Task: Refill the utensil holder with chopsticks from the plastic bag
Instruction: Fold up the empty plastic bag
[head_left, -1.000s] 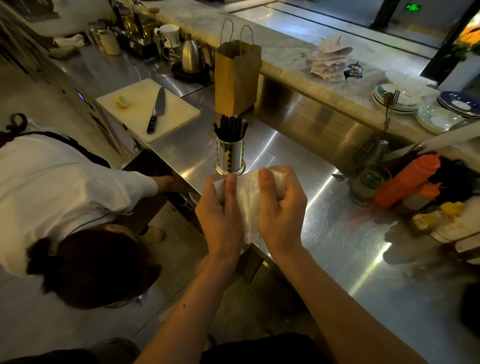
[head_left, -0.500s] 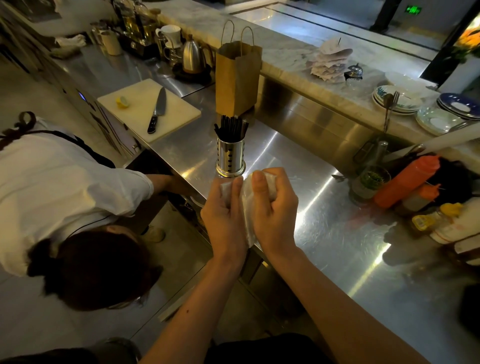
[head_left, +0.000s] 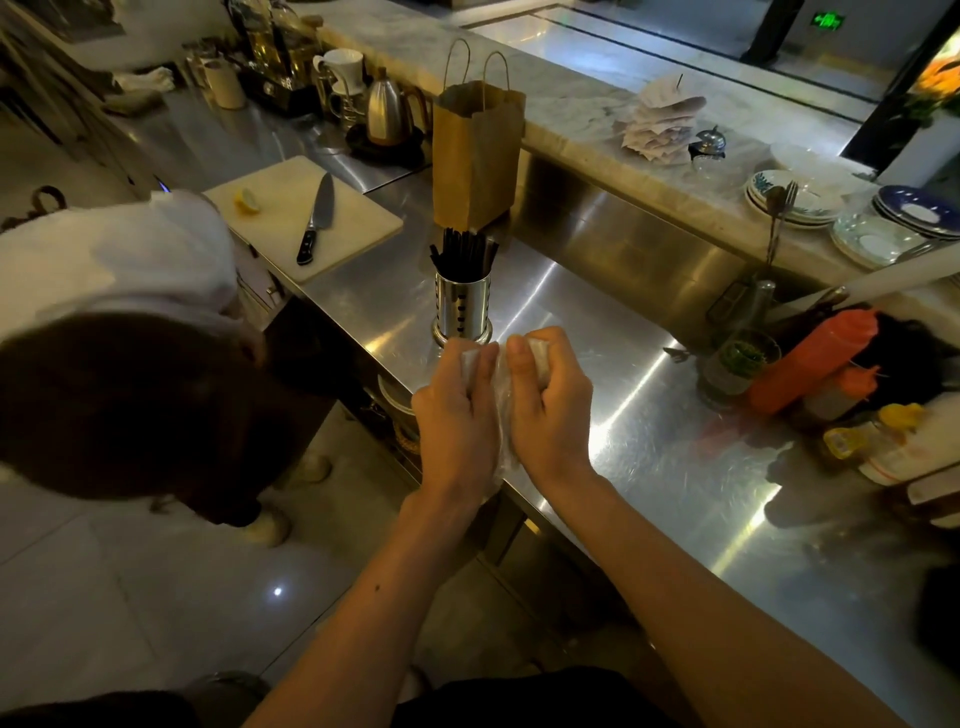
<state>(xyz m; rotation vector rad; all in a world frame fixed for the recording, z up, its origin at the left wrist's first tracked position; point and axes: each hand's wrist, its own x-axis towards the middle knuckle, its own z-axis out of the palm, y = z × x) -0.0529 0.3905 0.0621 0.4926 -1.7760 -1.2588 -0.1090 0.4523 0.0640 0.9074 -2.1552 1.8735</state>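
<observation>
— Where's the crumpled clear plastic bag (head_left: 501, 410)?
— Wadded between the left grip (head_left: 457, 415) and right grip (head_left: 550, 410), both curled round it, over the steel counter (head_left: 649, 441) edge.
— Risk?
— Likely knuckles nudging the perforated steel utensil holder (head_left: 462, 312) of black chopsticks (head_left: 464, 252) just beyond, tipping it.

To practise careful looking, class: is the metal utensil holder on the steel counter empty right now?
No, a bunch of dark chopsticks stands upright in the utensil holder, their ends sticking out above its rim.
</observation>
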